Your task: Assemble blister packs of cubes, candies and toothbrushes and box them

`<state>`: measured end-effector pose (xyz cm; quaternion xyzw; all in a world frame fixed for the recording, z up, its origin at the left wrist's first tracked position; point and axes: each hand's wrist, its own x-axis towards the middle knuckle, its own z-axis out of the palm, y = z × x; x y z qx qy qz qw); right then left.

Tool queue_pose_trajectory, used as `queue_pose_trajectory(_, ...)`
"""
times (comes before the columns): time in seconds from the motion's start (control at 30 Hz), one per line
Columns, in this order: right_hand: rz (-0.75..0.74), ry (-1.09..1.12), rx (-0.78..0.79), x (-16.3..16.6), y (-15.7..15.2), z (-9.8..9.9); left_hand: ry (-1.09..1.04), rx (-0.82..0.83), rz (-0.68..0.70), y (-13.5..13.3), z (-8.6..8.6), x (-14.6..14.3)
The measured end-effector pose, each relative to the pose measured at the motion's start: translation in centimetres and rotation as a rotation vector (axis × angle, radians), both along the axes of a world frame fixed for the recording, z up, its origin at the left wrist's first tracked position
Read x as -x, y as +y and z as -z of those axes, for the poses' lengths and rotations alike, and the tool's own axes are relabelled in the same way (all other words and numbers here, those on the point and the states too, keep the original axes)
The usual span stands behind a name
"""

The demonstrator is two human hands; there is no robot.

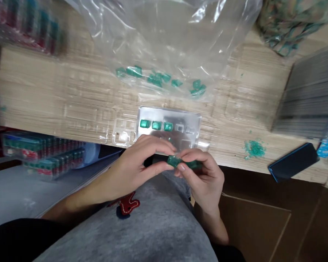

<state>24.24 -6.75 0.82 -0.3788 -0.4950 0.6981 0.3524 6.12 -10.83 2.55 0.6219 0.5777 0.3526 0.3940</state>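
Observation:
Above my lap, just off the table's front edge, a small translucent green block [174, 161] sits between my hands. My left hand [136, 165] has its thumb and forefinger at the block's left end. My right hand [206, 176] pinches the other end, and more green shows within its curled fingers. Directly behind lies a clear plastic tray [169, 111] with square hollows. Three green blocks [156, 125] fill hollows in its back row; two hollows to their right hold none. My left fingers partly hide the tray's front.
A clear bag [164, 47] with several green pieces [155, 79] lies behind the tray. On the right are green scraps [254, 149], a phone [293, 162] and a tall tray stack [307, 91]. Packed red-and-green boxes [43, 153] stand lower left; more packs [24, 25] are upper left.

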Motion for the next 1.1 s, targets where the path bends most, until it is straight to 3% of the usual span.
queue_pose_trajectory(0.13, 0.041, -0.126, -0.068, -0.2, 0.3, 0.2, 0.042, -0.052, -0.053, 0.4, 0.2, -0.9)
queue_pose_trajectory(0.27, 0.124, -0.37, -0.182, 0.2, 1.6, 0.7, 0.278, -0.095, -0.15, 2.2, 0.9, -1.4)
queue_pose_trajectory(0.43, 0.053, -0.498, -0.273, 1.2, 3.1, 1.2, 0.396, -0.151, -0.159, 4.1, 1.6, -0.8)
queue_pose_trajectory(0.7, 0.194, -0.606, -0.316, -0.7, 3.8, 1.3, 0.509, -0.268, -0.088, 2.0, 3.0, -0.4)
queue_pose_trajectory(0.83, 0.112, -0.615, -0.302, -1.3, 3.5, 1.0, 0.616, -0.317, -0.113, 2.0, 4.0, -1.1)
queue_pose_trajectory(0.93, 0.005, -0.594, -0.323, -1.0, 3.0, 0.7, 0.65, -0.373, -0.115, 2.5, 3.7, -1.2)
queue_pose_trajectory(1.1, -0.067, -0.518, -0.292, -0.5, 2.5, 0.3, 0.45, -0.34, -0.096, 2.4, 2.4, -1.0)
